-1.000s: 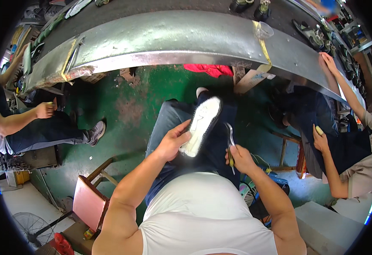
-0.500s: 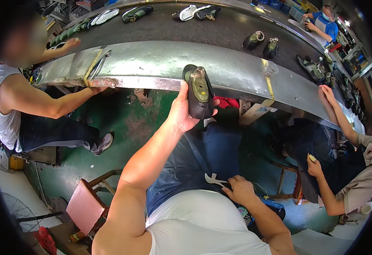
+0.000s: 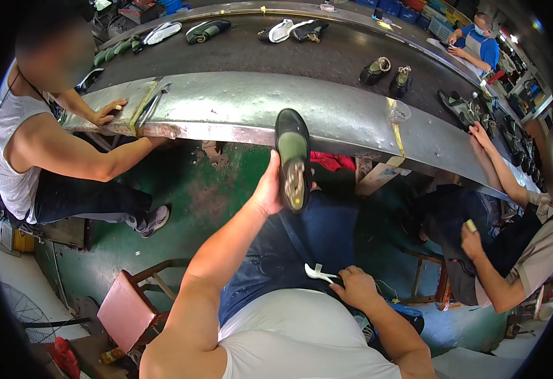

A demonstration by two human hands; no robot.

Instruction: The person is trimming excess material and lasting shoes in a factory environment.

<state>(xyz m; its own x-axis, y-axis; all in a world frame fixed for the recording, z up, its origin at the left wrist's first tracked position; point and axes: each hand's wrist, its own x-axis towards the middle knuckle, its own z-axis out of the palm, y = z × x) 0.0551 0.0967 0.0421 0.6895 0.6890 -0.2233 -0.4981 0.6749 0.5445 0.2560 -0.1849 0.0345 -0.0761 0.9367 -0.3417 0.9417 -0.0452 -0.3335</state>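
Green floor [image 3: 216, 208] spreads around the person, who wears a white top [image 3: 289, 322] and dark blue trousers [image 3: 267, 249]. On the near left side stands a stool [image 3: 121, 312] with a pink seat. Close to the body, the right hand [image 3: 357, 287] rests at the lap, its fingers curled on a metal tool [image 3: 318, 273]; the handle is mostly hidden. Farther forward, the left hand [image 3: 273, 186] is closed firmly on a green and black shoe [image 3: 293, 148], with the thumb on the left side and fingertips on the right. This shoe is above the knees, its toe pointing to the far side. Beyond it is a metal ledge [image 3: 226, 104], then a dark belt [image 3: 238, 60] carrying more shoes. At left, a co-worker's hand [image 3: 107, 114] touches the ledge. At far right works a person in blue [image 3: 488, 54].
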